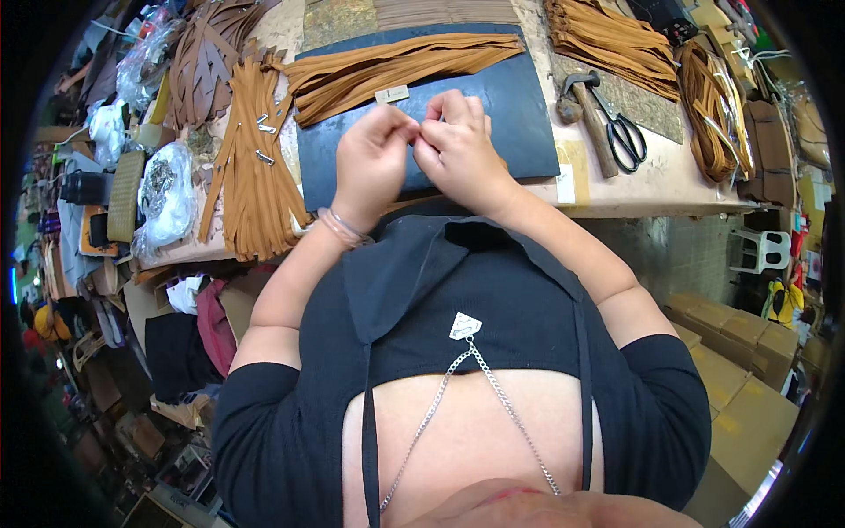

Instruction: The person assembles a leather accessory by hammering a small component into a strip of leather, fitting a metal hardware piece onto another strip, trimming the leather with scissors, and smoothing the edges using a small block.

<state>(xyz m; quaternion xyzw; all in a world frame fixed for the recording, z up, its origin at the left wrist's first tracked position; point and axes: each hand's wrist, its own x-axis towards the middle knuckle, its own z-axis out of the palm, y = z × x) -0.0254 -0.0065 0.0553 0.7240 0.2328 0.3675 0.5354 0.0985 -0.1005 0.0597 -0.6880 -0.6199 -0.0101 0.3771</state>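
My left hand (374, 158) and my right hand (462, 150) meet fingertip to fingertip above the near part of a dark flat board (519, 114). Both are closed in a pinch; whatever lies between the fingers is hidden or too small to make out. Just beyond them, a bundle of tan-brown strips (405, 66), which look like zipper tapes, stretches across the board. A small pale tag (393, 94) rests at its near edge. To the left, more tan strips (255, 198) hang over the table edge, with silver zipper sliders (266, 124) on them.
A hammer (595, 132) and black-handled scissors (623, 136) lie right of the board. Further tan strips (616, 44) and a looped bundle (704, 114) are at the far right. Clear plastic bags (167, 194) and dark brown strips (207, 62) crowd the left. Cardboard boxes (739, 414) stand below right.
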